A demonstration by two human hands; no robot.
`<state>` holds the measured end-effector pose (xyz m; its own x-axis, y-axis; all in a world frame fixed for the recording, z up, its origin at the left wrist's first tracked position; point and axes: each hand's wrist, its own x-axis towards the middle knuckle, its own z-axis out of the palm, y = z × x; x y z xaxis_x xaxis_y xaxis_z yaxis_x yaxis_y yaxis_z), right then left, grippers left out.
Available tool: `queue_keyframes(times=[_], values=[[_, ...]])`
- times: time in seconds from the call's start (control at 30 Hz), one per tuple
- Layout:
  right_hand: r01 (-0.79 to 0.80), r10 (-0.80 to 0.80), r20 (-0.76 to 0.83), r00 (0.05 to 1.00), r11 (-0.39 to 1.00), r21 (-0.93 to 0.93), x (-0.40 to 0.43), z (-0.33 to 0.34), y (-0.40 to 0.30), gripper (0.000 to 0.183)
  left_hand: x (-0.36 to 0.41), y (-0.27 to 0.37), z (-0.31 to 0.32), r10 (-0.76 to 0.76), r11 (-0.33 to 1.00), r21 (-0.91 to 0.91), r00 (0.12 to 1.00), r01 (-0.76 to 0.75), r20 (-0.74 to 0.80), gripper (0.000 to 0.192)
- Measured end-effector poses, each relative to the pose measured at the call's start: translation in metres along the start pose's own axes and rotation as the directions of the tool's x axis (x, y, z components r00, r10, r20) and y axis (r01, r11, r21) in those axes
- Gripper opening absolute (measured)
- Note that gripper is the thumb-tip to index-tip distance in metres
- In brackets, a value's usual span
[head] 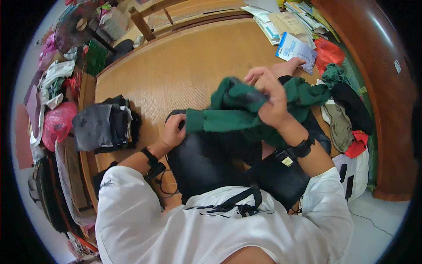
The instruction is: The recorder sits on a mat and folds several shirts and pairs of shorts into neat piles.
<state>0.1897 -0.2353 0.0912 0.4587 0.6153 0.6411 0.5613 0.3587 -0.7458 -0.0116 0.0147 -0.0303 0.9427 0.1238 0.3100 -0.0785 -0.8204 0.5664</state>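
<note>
A dark green knitted garment (227, 120) lies across my lap, over my black trousers (204, 161). My left hand (174, 130) pinches the ribbed end of a long, straight strip of it, probably a sleeve cuff. Higher up and to the right, my right hand (272, 99) grips a bunched part that is lifted and slightly blurred, with a dark patch showing. More crumpled green cloth spreads beyond my right wrist, near my bare foot (288, 67). Folds hide the garment's full shape.
A stack of folded dark clothes (102, 125) sits to the left. Loose clothes (344, 115) and a red plastic bag (328, 54) lie at right, below papers and booklets (286, 23). A fan (80, 26) stands beyond the wooden bed platform (184, 66); a brown wooden panel (379, 99) bounds the right.
</note>
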Motion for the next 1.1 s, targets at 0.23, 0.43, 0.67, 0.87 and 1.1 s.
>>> queue_keyframes(times=[0.23, 0.43, 0.67, 0.87, 1.1], values=[[-0.183, 0.254, -0.213, 0.944, 0.935, 0.305, 0.031, -0.015, -0.032, 0.016, 0.025, 0.028, 0.014, -0.307, 0.843, -0.438, 0.948, 0.311, 0.083, 0.025], [-0.196, 0.223, -0.049, 0.974, 0.926, 0.323, 0.014, -0.033, -0.026, 0.022, 0.069, 0.085, 0.044, -0.075, 0.829, -0.554, 0.997, 0.076, 0.025, 0.049], [-0.165, 0.188, -0.147, 0.971, 0.973, 0.161, 0.022, -0.063, -0.057, 0.035, 0.115, 0.109, 0.057, -0.308, 0.360, -0.900, 0.942, 0.248, 0.137, 0.027], [-0.196, 0.097, -0.219, 0.971, 0.851, -0.487, 0.015, -0.103, -0.071, 0.045, 0.167, 0.097, -0.063, -0.495, 0.214, -0.934, 0.792, -0.286, -0.357, 0.022], [-0.210, 0.581, 0.243, 0.777, 0.603, -0.769, -0.044, -0.098, 0.045, 0.029, 0.130, 0.138, -0.203, -0.191, 0.001, -0.895, 0.878, -0.447, -0.439, 0.030]])
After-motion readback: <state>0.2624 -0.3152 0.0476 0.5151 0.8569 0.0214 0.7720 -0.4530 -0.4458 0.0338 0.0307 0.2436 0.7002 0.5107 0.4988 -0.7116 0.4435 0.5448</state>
